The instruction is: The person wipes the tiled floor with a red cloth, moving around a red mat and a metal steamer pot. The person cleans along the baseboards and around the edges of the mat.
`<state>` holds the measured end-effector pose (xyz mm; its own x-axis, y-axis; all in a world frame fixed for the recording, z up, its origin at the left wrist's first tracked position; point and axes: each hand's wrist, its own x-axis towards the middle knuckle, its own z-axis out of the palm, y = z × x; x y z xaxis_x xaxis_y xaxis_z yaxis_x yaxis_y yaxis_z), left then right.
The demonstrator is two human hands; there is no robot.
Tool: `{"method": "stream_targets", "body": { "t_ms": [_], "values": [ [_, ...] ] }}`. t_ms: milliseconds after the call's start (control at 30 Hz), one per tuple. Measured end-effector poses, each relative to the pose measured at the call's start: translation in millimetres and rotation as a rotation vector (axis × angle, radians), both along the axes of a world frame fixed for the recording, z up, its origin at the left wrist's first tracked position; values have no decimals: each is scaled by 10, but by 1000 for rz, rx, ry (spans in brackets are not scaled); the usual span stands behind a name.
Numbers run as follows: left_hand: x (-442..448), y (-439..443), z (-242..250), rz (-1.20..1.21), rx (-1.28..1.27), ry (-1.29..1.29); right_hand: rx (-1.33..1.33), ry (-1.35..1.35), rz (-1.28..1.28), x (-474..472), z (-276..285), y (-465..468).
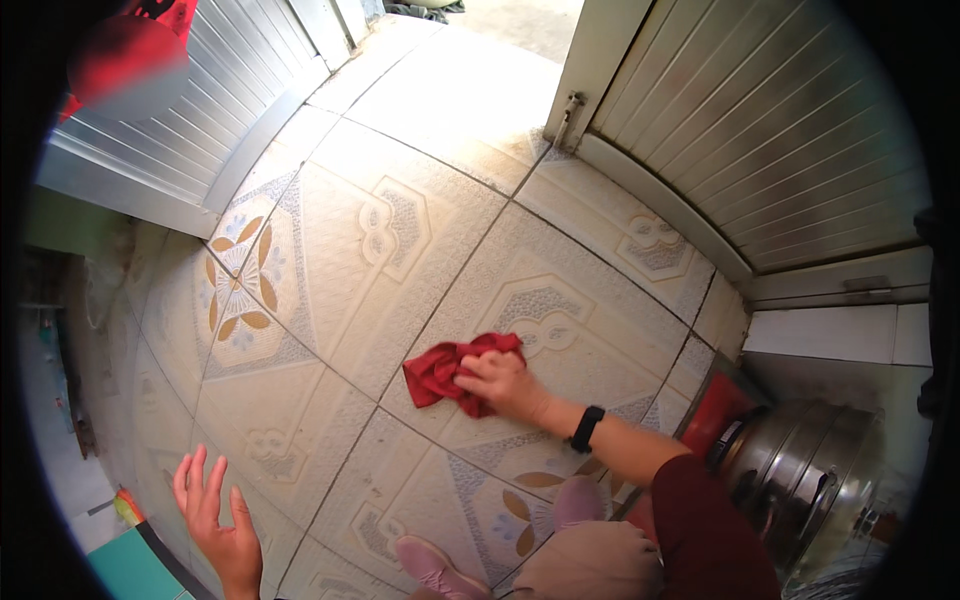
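Observation:
A crumpled red cloth (439, 369) lies against the patterned tile floor (352, 315), with my right hand (502, 382) bunched over it and gripping its right side. My right wrist wears a black band (587, 429), and a dark red sleeve covers the upper arm. At the lower left, my left hand (214, 517) hangs in the air with fingers apart and nothing in it. Part of the cloth is hidden beneath the right fingers.
A ribbed metal door leaf (720, 127) with a bolt (571, 112) stands at the upper right, another leaf (202, 112) at the upper left. Bright light enters between them. A ribbed steel container (810, 465) is at right. My pink shoes (439, 568) are below.

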<state>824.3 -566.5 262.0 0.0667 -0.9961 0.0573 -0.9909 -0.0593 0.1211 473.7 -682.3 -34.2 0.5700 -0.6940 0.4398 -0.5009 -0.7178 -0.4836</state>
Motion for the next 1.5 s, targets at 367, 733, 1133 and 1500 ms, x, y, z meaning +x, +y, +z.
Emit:
{"method": "stream_targets", "body": {
  "t_ms": [367, 733, 1133, 1500],
  "values": [
    [339, 596, 408, 101, 190, -199, 84, 129, -408, 289, -151, -805],
    [203, 467, 407, -29, 134, -293, 420, -421, -319, -229, 327, 217],
    [440, 224, -12, -182, 35, -136, 130, 101, -1108, -1983, -190, 921],
    [608, 243, -17, -191, 6, -109, 66, 140, -1275, -2312, -249, 123]
  ]
}}
